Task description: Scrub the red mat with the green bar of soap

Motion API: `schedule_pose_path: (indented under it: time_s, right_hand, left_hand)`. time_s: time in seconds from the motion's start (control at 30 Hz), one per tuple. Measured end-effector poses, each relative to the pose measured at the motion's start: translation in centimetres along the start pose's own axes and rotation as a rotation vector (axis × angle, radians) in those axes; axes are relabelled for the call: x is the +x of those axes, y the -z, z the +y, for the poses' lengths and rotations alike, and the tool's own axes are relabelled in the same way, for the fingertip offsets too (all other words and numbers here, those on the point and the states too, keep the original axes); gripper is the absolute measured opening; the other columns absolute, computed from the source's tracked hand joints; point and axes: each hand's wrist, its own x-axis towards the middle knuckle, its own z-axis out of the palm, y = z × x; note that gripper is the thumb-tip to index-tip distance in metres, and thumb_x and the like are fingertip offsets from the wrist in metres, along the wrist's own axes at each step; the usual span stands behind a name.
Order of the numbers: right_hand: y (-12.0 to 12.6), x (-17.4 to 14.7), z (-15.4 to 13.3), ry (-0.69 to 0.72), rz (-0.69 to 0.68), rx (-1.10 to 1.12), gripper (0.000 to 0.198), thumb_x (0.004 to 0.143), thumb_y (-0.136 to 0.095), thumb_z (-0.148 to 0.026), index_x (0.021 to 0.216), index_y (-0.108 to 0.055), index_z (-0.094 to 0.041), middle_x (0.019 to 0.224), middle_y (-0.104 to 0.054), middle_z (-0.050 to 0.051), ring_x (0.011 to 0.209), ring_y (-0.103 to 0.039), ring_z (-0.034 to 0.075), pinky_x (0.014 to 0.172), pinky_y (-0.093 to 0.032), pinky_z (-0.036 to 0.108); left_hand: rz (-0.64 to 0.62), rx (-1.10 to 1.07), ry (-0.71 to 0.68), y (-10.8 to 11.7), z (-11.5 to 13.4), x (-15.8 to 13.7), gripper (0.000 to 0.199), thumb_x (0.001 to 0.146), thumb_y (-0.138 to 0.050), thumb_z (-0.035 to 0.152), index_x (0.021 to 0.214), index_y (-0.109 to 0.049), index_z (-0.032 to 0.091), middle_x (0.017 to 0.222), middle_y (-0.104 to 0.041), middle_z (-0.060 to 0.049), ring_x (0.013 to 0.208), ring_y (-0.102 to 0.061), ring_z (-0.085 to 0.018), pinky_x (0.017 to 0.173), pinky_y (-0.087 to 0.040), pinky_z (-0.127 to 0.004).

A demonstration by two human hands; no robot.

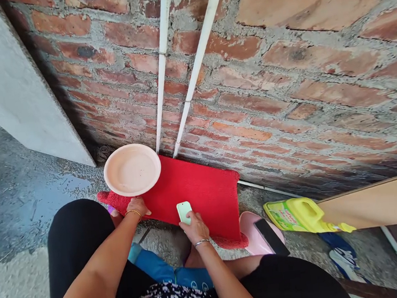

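Observation:
A red mat lies spread in front of me, over something low that I cannot make out, with its fluffy edges folding down at the ends. My left hand is closed on its near edge, thumb pointing right, the other fingers partly hidden. Just beyond that hand, a pale pink basin rests on the mat's left end. My right hand grips a light green scrub brush from above, against the mat's near middle. The brush's underside is hidden.
A pink stool or dish-like seat carries a dark phone. Right of it lies a yellow detergent jug near a tan board. Two white pipes run down the brick wall. A grey slab leans left, above wet floor.

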Motion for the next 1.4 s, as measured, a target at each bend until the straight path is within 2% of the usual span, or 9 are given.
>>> schedule_pose_path:
  time_s: [0.23, 0.33, 0.47, 0.53, 0.6, 0.83, 1.1, 1.3, 1.4]
  right_hand:
    - [2.5, 1.2, 8.1, -0.303, 0.121, 0.078, 0.029, 0.082, -0.057, -0.048, 0.100, -0.061, -0.025, 0.092, -0.060, 0.004, 0.075, -0.063, 0.018, 0.065, -0.045, 0.028]
    - [1.9, 1.0, 7.2, -0.269, 0.168, 0.042, 0.029, 0.082, -0.058, -0.047, 0.102, -0.061, -0.025, 0.097, -0.060, 0.005, 0.080, -0.063, 0.019, 0.067, -0.044, 0.029]
    - [-0.3, 0.2, 2.3, -0.017, 0.082, -0.014, 0.027, 0.080, -0.062, -0.040, 0.104, -0.061, -0.028, 0.106, -0.057, 0.003, 0.095, -0.061, 0.019, 0.073, -0.042, 0.026]
    - [-0.7, 0.1, 1.1, 0.032, 0.048, -0.028, 0.028, 0.079, -0.063, -0.038, 0.105, -0.061, -0.028, 0.108, -0.057, 0.003, 0.099, -0.060, 0.019, 0.075, -0.042, 0.026]
    - [-0.4, 0.3, 1.7, -0.007, 0.030, -0.014, 0.029, 0.080, -0.062, -0.039, 0.106, -0.060, -0.028, 0.108, -0.056, 0.003, 0.099, -0.061, 0.019, 0.074, -0.042, 0.026]
    - [2.9, 0.8, 7.8, -0.354, 0.112, 0.062, 0.028, 0.083, -0.058, -0.045, 0.103, -0.060, -0.026, 0.098, -0.058, 0.004, 0.084, -0.064, 0.019, 0.072, -0.045, 0.029]
    - [0.9, 0.5, 2.8, -0.060, 0.048, 0.005, 0.030, 0.081, -0.062, -0.040, 0.108, -0.060, -0.028, 0.108, -0.056, 0.004, 0.102, -0.060, 0.020, 0.079, -0.044, 0.028]
    - [3.3, 1.2, 7.9, -0.321, 0.075, 0.058, 0.034, 0.084, -0.055, -0.046, 0.112, -0.059, -0.026, 0.108, -0.056, 0.006, 0.098, -0.062, 0.022, 0.078, -0.045, 0.032]
    - [3.9, 1.2, 8.6, -0.364, 0.123, 0.064, 0.036, 0.085, -0.054, -0.048, 0.113, -0.059, -0.025, 0.107, -0.056, 0.007, 0.100, -0.061, 0.023, 0.079, -0.045, 0.032]
  left_hand:
    - [0.001, 0.013, -0.006, 0.0, 0.1, 0.4, 0.081, 0.057, -0.083, 0.042, 0.129, -0.060, 0.012, 0.130, -0.061, -0.022, 0.118, -0.060, -0.031, 0.091, -0.054, -0.031]
    - [0.000, 0.015, -0.001, 0.0, 0.1, 0.5, 0.081, 0.058, -0.083, 0.042, 0.129, -0.060, 0.012, 0.130, -0.061, -0.021, 0.117, -0.061, -0.031, 0.090, -0.054, -0.031]
    - [-0.006, 0.002, 0.018, 0.0, 0.2, 0.5, 0.081, 0.057, -0.084, 0.041, 0.129, -0.060, 0.014, 0.130, -0.061, -0.021, 0.117, -0.061, -0.032, 0.091, -0.054, -0.033]
    - [-0.003, -0.019, 0.032, 0.0, 0.2, 0.6, 0.081, 0.056, -0.084, 0.040, 0.129, -0.060, 0.014, 0.132, -0.060, -0.020, 0.118, -0.061, -0.032, 0.091, -0.054, -0.033]
    - [0.002, -0.031, 0.039, -0.2, 0.1, 0.7, 0.082, 0.056, -0.084, 0.040, 0.130, -0.059, 0.014, 0.133, -0.059, -0.021, 0.119, -0.060, -0.032, 0.091, -0.054, -0.033]
    - [0.004, -0.027, 0.034, -0.7, 0.0, 1.5, 0.078, 0.055, -0.085, 0.039, 0.126, -0.062, 0.015, 0.134, -0.059, -0.021, 0.120, -0.060, -0.032, 0.088, -0.054, -0.032]
    - [-0.001, -0.015, 0.014, 0.0, 0.3, 0.8, 0.076, 0.055, -0.085, 0.037, 0.124, -0.063, 0.015, 0.131, -0.061, -0.021, 0.120, -0.059, -0.032, 0.093, -0.053, -0.034]
    - [-0.006, 0.011, 0.032, 0.3, 0.3, 0.5, 0.082, 0.056, -0.085, 0.040, 0.129, -0.060, 0.014, 0.136, -0.057, -0.022, 0.121, -0.059, -0.033, 0.094, -0.053, -0.034]
    - [-0.030, 0.025, 0.039, 0.2, 0.4, 0.8, 0.082, 0.057, -0.084, 0.040, 0.130, -0.059, 0.012, 0.137, -0.055, -0.023, 0.122, -0.057, -0.033, 0.094, -0.052, -0.034]
